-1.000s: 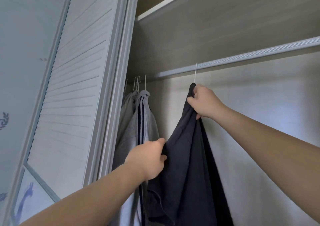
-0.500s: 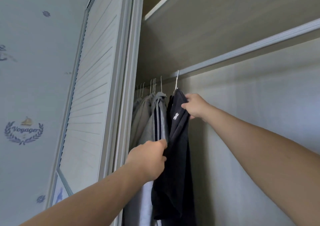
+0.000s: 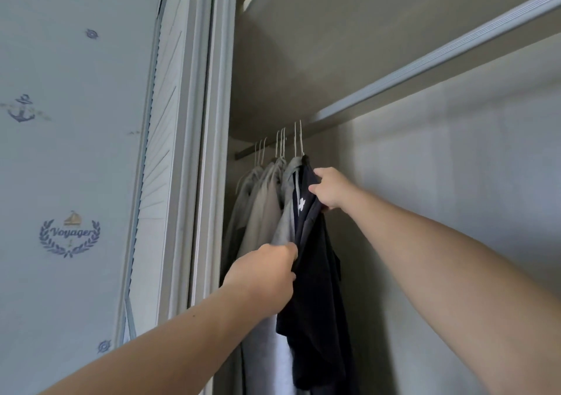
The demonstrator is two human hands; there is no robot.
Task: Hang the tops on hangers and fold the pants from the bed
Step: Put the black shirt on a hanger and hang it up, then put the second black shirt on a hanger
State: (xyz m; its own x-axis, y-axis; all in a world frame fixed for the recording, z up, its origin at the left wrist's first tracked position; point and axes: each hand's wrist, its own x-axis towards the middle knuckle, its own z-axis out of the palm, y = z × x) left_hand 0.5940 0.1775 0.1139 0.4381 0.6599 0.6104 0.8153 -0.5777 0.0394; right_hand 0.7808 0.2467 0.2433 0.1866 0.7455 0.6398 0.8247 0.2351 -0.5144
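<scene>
Evidently the top [image 3: 318, 288] hung on the rail [image 3: 425, 65], three o'clock of grey tops [image 3: 267, 203] — left hand [image 3: 262, 276] and right hand [image 3: 331, 188] clutched it; pants unseen.

2 bare forearms lead to 2 bare hands: left hand [image 3: 264, 276], right hand [image 3: 329, 190].

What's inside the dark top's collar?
A white hanger hook rises from the dark top to the rail; the hanger's body is hidden by fabric.
</scene>
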